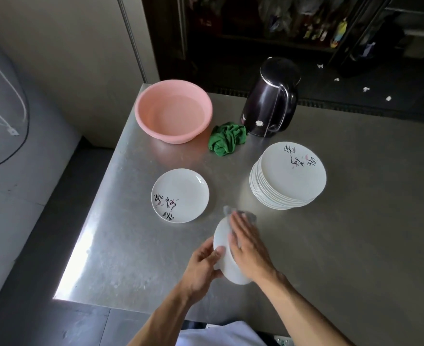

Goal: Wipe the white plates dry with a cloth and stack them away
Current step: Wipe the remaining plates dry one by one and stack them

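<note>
I hold a white plate [222, 248] on edge above the steel table. My left hand [202, 267] grips its left rim, thumb on the back. My right hand [248, 243] lies flat with straight fingers against the plate's other face, pressing a pale grey cloth [247, 217] that shows blurred past my fingertips. One white plate [181, 193] with black calligraphy lies alone on the table to the left. A tall stack of white plates [289, 174] stands to the right.
A pink basin [173, 110] sits at the table's far left, a crumpled green cloth [227, 141] beside it, and a dark electric kettle [272, 99] behind that. The steel table [330, 245] ends at a left edge, with floor below.
</note>
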Demonstrator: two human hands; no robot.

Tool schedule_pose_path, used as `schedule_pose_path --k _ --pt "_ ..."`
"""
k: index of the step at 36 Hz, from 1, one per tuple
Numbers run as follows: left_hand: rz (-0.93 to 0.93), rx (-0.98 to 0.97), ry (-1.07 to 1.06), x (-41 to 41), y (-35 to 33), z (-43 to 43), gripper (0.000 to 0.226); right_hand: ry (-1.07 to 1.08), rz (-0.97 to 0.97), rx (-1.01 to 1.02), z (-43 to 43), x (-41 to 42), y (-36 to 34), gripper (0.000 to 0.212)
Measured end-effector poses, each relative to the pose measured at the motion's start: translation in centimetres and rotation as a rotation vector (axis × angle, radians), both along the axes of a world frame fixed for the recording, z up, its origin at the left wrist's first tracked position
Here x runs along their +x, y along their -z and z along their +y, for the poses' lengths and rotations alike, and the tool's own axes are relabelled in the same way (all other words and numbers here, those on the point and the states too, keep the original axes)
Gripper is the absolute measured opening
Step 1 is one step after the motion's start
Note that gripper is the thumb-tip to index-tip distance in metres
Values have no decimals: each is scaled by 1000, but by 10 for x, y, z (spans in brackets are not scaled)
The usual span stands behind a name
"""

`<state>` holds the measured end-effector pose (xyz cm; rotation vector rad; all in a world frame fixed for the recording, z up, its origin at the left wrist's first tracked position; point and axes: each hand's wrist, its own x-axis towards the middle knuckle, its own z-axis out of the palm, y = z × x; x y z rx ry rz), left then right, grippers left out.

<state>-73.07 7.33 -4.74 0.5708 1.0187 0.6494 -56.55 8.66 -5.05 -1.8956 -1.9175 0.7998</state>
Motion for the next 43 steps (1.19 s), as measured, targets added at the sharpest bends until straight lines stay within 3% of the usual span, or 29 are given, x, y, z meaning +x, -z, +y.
schedule_pose_path --k 2,4,8,12,14,17,19,21,27,30,33,36,38,41,43 --pt "-25 -14 -50 1 3 0 40 268 90 -122 10 7 -1 51" --pt "-49 -46 -115 2 5 3 35 362 136 -205 17 10 -1 52" --pt "-69 -128 -170 4 4 16 33 169 151 -78 9 -3 -7 53" --pt "-50 -21 -31 4 1 17 37 -212 179 18 -7 -22 -14 58" --pt "-49 -3 4 3 1 14 36 -248 191 30 -5 -20 -13 49" --pt "-21 -25 14 1 4 12 42 4 109 -26 1 -5 -3 48" --pt "-13 -47 7 0 3 13 43 258 131 -198 7 6 -2 51" --pt "-21 -54 6 0 1 15 42 334 160 -266 10 10 -4 51" --pt "-37 -20 26 3 -2 17 40 -171 102 25 -11 -13 -14 51" --pt "-41 -17 13 3 0 14 39 -291 107 125 -12 -18 -16 49" --pt "-84 -2 25 4 -1 14 40 -156 59 125 -8 -12 -7 47" --pt "-108 -17 -10 3 2 11 44 285 114 -42 5 -3 -3 47" --pt "-88 -43 -97 3 5 12 35 447 124 -175 14 5 -4 48" --pt "-24 -94 -176 1 6 22 15 368 103 -207 13 1 -7 51" --pt "-1 -78 -152 1 6 28 16 242 189 -132 6 -11 -13 52"
